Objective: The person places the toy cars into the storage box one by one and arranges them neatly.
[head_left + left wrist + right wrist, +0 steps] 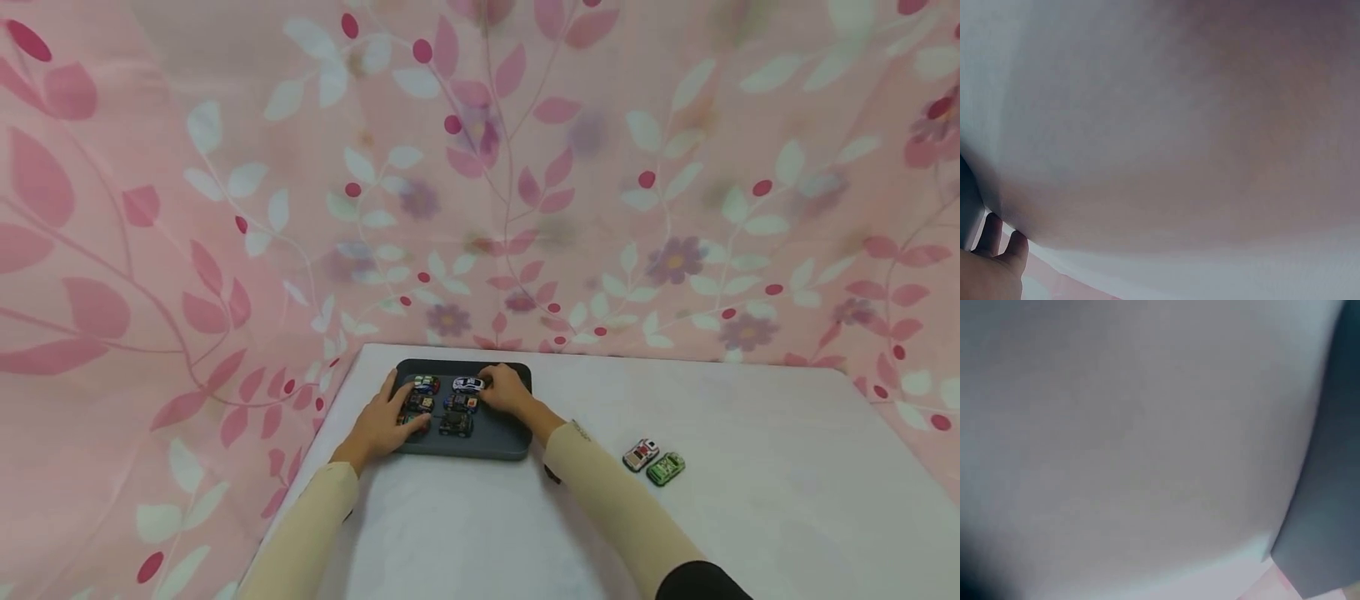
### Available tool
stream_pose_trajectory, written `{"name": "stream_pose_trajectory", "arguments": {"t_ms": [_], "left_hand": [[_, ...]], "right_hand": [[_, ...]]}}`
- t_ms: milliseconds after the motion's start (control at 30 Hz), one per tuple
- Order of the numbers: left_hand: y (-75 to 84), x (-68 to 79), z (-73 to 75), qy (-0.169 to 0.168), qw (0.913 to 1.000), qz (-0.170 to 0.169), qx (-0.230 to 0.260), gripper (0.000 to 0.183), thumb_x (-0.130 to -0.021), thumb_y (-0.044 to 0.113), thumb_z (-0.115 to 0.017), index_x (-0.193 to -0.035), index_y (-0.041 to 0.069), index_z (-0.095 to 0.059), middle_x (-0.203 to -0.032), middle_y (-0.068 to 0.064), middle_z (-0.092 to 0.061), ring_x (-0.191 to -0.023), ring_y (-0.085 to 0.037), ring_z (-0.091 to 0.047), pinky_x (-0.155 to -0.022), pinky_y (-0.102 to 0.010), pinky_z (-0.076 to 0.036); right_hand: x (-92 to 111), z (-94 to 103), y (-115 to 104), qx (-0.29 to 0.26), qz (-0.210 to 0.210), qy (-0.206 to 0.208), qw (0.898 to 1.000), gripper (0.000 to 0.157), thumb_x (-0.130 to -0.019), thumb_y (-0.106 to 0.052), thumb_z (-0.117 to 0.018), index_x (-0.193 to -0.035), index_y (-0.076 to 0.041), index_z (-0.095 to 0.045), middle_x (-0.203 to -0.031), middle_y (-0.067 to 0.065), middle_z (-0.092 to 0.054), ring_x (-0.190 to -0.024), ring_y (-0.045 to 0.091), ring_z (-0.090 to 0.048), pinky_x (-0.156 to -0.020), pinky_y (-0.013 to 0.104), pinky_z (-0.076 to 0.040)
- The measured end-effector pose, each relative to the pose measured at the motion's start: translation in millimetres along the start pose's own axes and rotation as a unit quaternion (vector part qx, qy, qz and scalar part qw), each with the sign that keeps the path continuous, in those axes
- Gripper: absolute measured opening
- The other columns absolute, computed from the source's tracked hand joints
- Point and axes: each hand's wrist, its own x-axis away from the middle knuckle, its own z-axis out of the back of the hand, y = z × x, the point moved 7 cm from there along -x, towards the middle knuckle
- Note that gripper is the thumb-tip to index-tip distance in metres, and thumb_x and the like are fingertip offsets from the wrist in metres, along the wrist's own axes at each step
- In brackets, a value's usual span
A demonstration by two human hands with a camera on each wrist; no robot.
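Observation:
A dark grey tray [495, 442] on the white table holds several toy cars in two columns. My right hand [510, 392] reaches over the tray's right part, its fingertips pinching the end of a white and blue toy car [467, 384] at the top of the right column. Below it sit a dark blue toy car [461, 403] and a black toy car [455, 424]. My left hand [377, 425] rests at the tray's left edge, fingers extended and thumb over the rim beside the left column, partly covering the lowest car there. A multicoloured toy car [426, 384] tops that column.
Right of the tray, a red and white toy car [641, 455] and a green toy car [666, 469] lie side by side on the white tabletop [750, 517]. Something dark shows partly beneath the right forearm. A pink floral cloth [510, 208] hangs behind the table.

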Motion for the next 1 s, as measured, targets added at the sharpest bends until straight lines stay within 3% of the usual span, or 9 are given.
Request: {"name": "stream_pose_trajectory", "arguments": {"t_ms": [233,367,500,633,800,1000], "left_hand": [[7.6,1.0,7.9,0.016,0.9998,-0.014,0.004,0.084,-0.091,0.066,-0.054,-0.155,0.016,-0.035,-0.166,-0.017,-0.006,-0.14,-0.051,-0.034,-0.109,-0.067,-0.032],[7.3,0.9,6.8,0.014,0.9998,-0.014,-0.001,0.084,-0.091,0.067,-0.054,-0.154,0.016,-0.035,-0.166,-0.018,-0.005,-0.14,-0.052,-0.034,-0.108,-0.067,-0.032],[4.3,3.4,0.9,0.013,0.9999,-0.002,-0.001,0.083,-0.091,0.065,-0.055,-0.154,0.015,-0.034,-0.166,-0.019,-0.004,-0.14,-0.052,-0.033,-0.108,-0.067,-0.032],[3.8,5.4,-0.3,0.009,1.0,-0.004,0.0,0.085,-0.091,0.066,-0.054,-0.154,0.013,-0.034,-0.166,-0.02,-0.005,-0.138,-0.055,-0.033,-0.107,-0.069,-0.032],[1.5,7.0,0.6,0.021,0.9997,-0.016,0.004,0.085,-0.091,0.066,-0.054,-0.154,0.012,-0.035,-0.165,-0.021,-0.006,-0.138,-0.054,-0.034,-0.107,-0.069,-0.032],[0.9,4.5,2.7,0.026,0.9993,-0.026,0.007,0.082,-0.092,0.062,-0.057,-0.153,0.011,-0.036,-0.165,-0.021,-0.007,-0.137,-0.056,-0.035,-0.105,-0.07,-0.033]], "right_hand": [[14,17.5,-8,-0.023,0.017,-0.009,1.0,0.035,-0.086,-0.008,-0.068,-0.12,0.0,-0.066,-0.109,0.019,-0.063,-0.089,0.023,-0.062,-0.08,0.038,-0.052],[30,30.5,-15,-0.008,0.032,-0.015,0.999,0.042,-0.092,-0.013,-0.066,-0.133,-0.004,-0.058,-0.125,0.019,-0.054,-0.087,0.018,-0.062,-0.078,0.033,-0.052],[50,42.1,-19,0.059,0.084,0.008,0.995,0.062,-0.095,-0.03,-0.066,-0.149,-0.011,-0.042,-0.144,0.022,-0.041,-0.111,0.028,-0.058,-0.093,0.045,-0.051],[70,56.8,-18,0.146,0.109,0.026,0.983,0.084,-0.092,-0.051,-0.062,-0.159,-0.018,-0.023,-0.162,0.02,-0.019,-0.137,0.039,-0.041,-0.108,0.06,-0.037],[89,79.0,5,0.212,0.088,0.007,0.973,0.093,-0.09,-0.065,-0.055,-0.161,-0.026,-0.009,-0.167,0.012,0.006,-0.145,0.04,-0.029,-0.115,0.061,-0.025],[118,108.5,54,0.231,0.043,0.01,0.972,0.093,-0.089,-0.066,-0.055,-0.161,-0.025,-0.011,-0.166,0.016,0.009,-0.144,0.044,-0.03,-0.116,0.064,-0.02]]}}
